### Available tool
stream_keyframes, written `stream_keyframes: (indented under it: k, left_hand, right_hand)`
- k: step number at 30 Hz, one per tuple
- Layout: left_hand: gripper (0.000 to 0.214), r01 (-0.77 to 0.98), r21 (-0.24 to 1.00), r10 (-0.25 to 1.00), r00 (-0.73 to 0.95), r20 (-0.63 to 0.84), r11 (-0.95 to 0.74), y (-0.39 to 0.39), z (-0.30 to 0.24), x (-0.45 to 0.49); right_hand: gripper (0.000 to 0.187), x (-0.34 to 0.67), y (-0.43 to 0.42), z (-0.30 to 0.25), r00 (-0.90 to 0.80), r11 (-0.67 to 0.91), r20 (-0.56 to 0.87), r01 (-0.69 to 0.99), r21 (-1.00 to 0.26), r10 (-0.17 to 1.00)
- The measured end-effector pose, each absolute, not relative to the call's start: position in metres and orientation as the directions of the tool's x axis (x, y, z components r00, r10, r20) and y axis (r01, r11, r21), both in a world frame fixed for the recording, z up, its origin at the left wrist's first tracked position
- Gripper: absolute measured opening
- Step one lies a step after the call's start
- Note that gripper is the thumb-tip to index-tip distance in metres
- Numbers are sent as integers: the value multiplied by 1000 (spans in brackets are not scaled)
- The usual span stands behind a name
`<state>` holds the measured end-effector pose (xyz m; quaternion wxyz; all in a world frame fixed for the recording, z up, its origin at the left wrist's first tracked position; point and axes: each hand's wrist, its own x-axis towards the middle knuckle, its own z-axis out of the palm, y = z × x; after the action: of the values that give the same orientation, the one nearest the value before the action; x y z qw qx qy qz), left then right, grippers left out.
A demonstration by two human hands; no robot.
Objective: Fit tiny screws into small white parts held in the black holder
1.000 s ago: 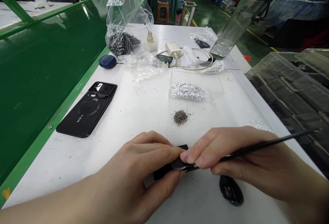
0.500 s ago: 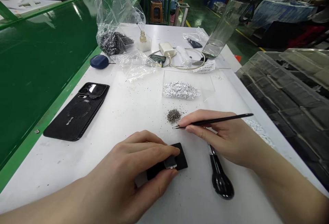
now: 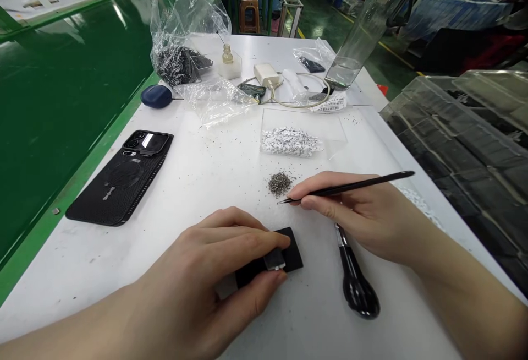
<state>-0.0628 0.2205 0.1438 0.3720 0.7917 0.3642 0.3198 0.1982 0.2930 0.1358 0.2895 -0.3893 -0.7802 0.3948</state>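
Left hand: the left hand (image 3: pixel 214 255) has its grip closed around a black rectangular piece (image 3: pixel 293 255), thumb below, fingers above, near the front of the bench (image 3: pixel 325 327).
Small part: a silver part (image 3: pixel 274 261) shows between thumb and fingers (too small to identify).
Right hand: the right hand (image 3: pixel 350 211) has a firm, narrow grip on fine black tweezers (image 3: pixel 350 187), held like a pen; I cannot tell whether their tips hold anything.
Tweezer tips: just beside a heap of dark grains (image 3: pixel 280 184).
Nearby: a black-handled tool (image 3: pixel 357 294) lies under the right hand; a clear bag of white bits (image 3: pixel 291 142) lies beyond the grains.
Left of the hands: a phone in a black case (image 3: pixel 119 178).
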Motion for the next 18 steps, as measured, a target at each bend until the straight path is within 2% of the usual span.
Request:
stream_keyframes:
  k: [8, 18]
  left_hand:
    - [41, 336, 820, 813, 530, 242, -463, 221, 142, -64]
    - [31, 383, 793, 818, 525, 234, -473, 222, 149, -63]
  right_hand:
    - [12, 200, 293, 133, -526, 406, 170, 373, -834, 833]
    - [11, 197, 292, 132, -519, 408, 172, 386, -827, 838]
